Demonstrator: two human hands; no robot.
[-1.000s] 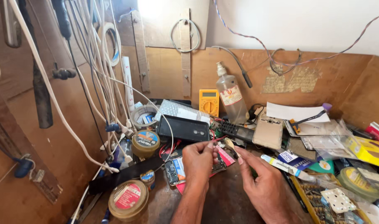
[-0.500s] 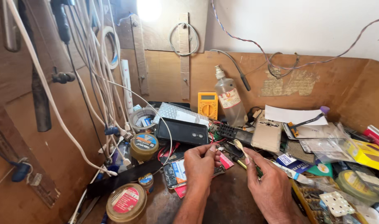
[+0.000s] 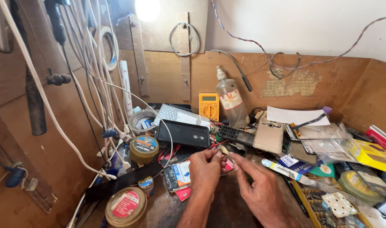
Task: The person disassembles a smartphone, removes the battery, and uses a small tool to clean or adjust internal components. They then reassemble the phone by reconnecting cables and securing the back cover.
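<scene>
Okay, I see left hand [image 3: 206, 171] and right hand [image 3: 260, 192] both pinching a small metal part [image 3: 223, 150] over the bench [image 3: 167, 211] (black phone [image 3: 183, 134] lies behind), looks mid-job, nothing visibly finished.

A cluttered brown table [image 3: 167, 211] sits in a corner boxed in by wooden boards [image 3: 167, 80]. A white wall [image 3: 302, 25] rises above them. White cables [image 3: 95, 63] hang along the left board, and a bright light [image 3: 147, 8] glares overhead.
</scene>
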